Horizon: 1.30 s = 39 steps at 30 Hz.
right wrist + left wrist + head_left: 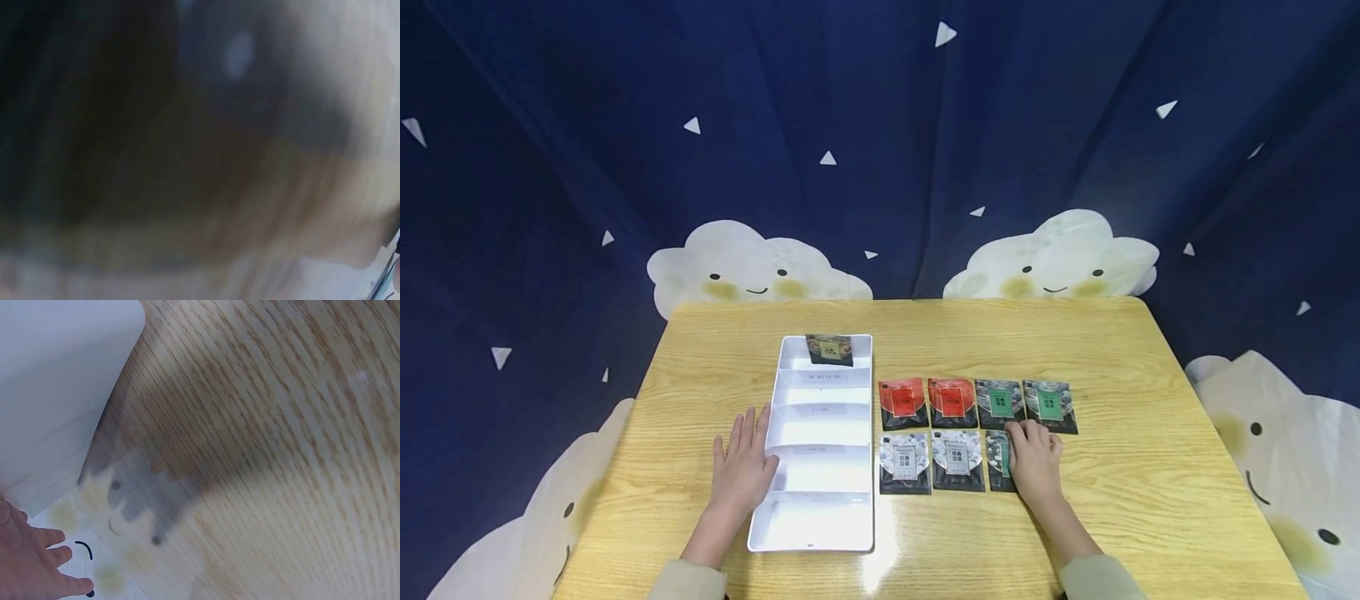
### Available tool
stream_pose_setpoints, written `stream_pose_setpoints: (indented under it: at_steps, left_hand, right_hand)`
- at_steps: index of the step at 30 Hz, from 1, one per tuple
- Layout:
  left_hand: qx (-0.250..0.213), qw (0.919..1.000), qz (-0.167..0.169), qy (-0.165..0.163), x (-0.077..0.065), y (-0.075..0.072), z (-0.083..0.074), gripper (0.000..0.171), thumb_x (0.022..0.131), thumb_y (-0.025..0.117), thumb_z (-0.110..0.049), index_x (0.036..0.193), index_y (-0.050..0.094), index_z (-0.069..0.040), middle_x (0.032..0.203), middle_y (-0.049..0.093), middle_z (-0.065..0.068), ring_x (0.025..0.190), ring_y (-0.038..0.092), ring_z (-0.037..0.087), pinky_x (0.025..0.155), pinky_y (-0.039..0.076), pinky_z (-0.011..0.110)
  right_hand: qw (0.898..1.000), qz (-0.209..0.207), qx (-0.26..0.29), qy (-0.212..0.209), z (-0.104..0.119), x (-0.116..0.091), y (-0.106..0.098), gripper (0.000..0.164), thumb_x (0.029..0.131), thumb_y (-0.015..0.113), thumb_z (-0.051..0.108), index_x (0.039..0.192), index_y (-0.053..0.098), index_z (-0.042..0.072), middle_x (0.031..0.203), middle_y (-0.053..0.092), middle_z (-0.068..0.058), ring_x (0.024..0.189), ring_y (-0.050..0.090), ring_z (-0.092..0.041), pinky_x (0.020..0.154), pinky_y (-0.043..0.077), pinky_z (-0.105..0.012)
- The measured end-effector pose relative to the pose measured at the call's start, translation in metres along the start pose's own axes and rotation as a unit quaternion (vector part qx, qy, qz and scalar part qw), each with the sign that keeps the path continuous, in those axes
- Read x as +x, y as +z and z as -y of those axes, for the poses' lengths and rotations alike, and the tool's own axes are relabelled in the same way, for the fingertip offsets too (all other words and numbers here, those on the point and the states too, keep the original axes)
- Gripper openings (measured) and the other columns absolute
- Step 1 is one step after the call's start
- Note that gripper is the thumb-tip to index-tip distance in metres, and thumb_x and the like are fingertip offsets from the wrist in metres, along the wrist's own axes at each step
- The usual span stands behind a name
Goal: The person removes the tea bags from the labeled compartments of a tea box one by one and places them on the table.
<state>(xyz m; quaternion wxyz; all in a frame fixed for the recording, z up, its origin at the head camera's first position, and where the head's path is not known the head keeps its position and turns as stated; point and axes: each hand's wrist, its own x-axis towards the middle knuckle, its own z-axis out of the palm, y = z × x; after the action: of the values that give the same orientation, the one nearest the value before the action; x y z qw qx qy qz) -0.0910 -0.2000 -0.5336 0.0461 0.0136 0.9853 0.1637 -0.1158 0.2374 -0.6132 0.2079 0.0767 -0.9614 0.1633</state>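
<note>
My left hand (742,467) rests beside a white compartment tray (874,467), its fingers straight and spread along the tray's left wall. In the left wrist view, this hand (37,562) shows at the lower left, under the pale tray wall (56,394). Farther right, my right hand (1036,467) pinches a dark tea sachet with a green label (997,458), covering its right part. That sachet is third in the nearer row, right of two white-and-black sachets (905,463). The right wrist view is mostly blurred, with fingers (350,247) near its right edge.
Behind lie two red sachets (904,403) and two green-labelled sachets (1000,402) in a row. One dark sachet with a yellowish label (830,350) leans in the tray's far compartment. A wooden table (1150,500) carries everything; a dark blue curtain (880,100) hangs behind.
</note>
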Motion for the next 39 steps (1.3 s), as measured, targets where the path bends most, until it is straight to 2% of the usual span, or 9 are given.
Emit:
stream_pose_setpoints:
  at_steps: [8,30,39]
  left_hand:
    - [0.0,1.0,-0.001,-0.003,0.0004,-0.0005,-0.0008,0.067,0.089,0.042,-0.021,0.147,0.011,-0.008,0.148,0.014,0.024,0.136,0.008,0.041,0.105,0.004,0.064]
    - [0.004,1.0,-0.001,-0.003,0.0007,0.0004,0.0,0.068,0.089,0.043,-0.021,0.147,0.011,-0.008,0.149,0.013,0.024,0.136,0.009,0.041,0.105,0.004,0.064]
    - [0.003,1.0,-0.002,-0.003,0.0007,0.0005,-0.0002,0.068,0.089,0.044,-0.021,0.147,0.011,-0.009,0.149,0.014,0.024,0.136,0.008,0.041,0.105,0.004,0.064]
  right_hand:
    - [1.0,-0.016,0.0,0.002,0.0022,0.0021,0.0032,0.008,0.086,0.054,0.01,0.094,0.055,0.007,0.087,0.047,-0.01,0.084,0.041,-0.032,0.079,0.029,-0.054]
    - [0.999,-0.03,-0.006,0.01,0.0036,0.0023,0.0042,0.008,0.086,0.057,0.01,0.093,0.057,0.007,0.094,0.05,-0.013,0.088,0.042,-0.033,0.078,0.028,-0.052]
    - [1.0,-0.012,-0.003,0.027,0.004,0.0028,0.0013,0.008,0.086,0.058,0.009,0.094,0.057,0.007,0.096,0.05,-0.012,0.089,0.042,-0.032,0.078,0.028,-0.052]
